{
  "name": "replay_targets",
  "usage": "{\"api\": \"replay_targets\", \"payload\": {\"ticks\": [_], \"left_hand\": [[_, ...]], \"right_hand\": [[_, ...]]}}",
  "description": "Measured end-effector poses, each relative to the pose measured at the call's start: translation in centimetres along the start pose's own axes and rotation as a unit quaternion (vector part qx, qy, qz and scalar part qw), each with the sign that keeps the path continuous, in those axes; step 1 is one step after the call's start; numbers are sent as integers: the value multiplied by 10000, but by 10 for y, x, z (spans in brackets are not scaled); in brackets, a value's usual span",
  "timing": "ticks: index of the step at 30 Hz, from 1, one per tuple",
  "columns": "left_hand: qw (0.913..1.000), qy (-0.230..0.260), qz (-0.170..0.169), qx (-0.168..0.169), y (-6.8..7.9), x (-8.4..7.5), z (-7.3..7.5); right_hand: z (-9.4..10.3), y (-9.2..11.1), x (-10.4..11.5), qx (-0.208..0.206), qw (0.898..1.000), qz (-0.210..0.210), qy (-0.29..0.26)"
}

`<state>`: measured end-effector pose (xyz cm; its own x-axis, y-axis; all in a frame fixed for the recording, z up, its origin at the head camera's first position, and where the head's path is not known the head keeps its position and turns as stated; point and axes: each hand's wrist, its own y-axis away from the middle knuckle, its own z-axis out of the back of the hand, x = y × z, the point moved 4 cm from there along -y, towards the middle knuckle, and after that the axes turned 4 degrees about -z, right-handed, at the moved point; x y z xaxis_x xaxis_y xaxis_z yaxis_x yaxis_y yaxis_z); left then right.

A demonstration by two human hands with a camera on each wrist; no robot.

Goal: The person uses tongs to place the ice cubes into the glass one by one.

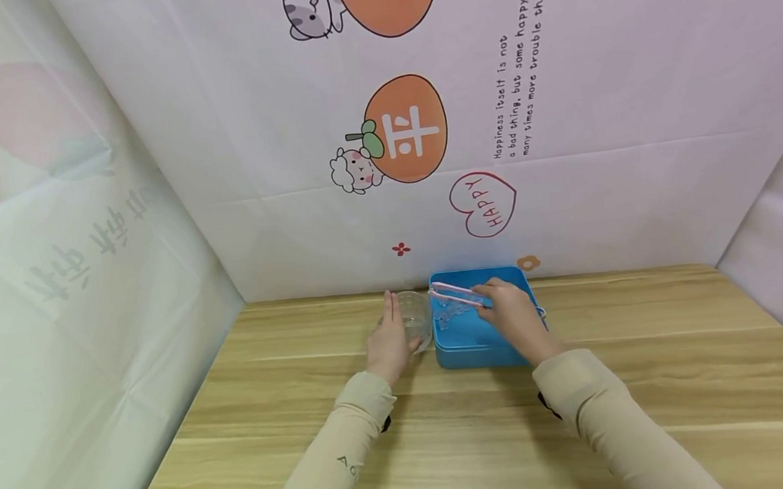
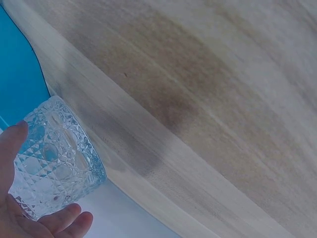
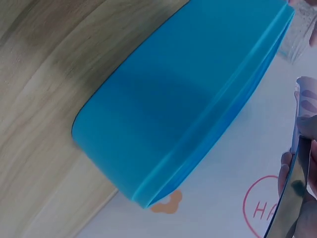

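My left hand (image 1: 389, 340) holds a clear cut-glass cup (image 1: 415, 318) upright on the table, against the left side of a blue box. In the left wrist view, the thumb and fingers lie on opposite sides of the patterned glass (image 2: 59, 153). My right hand (image 1: 513, 315) grips pink-tipped tongs (image 1: 455, 297) above the blue box (image 1: 482, 356); their metal handle (image 3: 290, 203) shows in the right wrist view. The tong tips reach over the box's left edge, near the cup rim. Clear, ice-like pieces (image 1: 451, 313) lie in the box, partly below the tongs.
The wood-grain table (image 1: 458, 450) stretches to both sides and toward me. Just behind the box and cup stands a white printed backdrop (image 1: 297, 235), with another white sheet (image 1: 100, 329) along the left side.
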<state>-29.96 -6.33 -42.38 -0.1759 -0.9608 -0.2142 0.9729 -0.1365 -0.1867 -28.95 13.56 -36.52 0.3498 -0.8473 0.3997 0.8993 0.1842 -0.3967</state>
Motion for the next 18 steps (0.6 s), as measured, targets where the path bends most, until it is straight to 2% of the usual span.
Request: {"api": "replay_targets", "payload": {"ticks": [8,18], "left_hand": [[10000,-15,16,4,-1,0,0],[9999,-52,30,127,0,0,2]], "right_hand": [[-6,3,9,91,9993,348,46],[-11,3,12,488,9977,459,136]]}}
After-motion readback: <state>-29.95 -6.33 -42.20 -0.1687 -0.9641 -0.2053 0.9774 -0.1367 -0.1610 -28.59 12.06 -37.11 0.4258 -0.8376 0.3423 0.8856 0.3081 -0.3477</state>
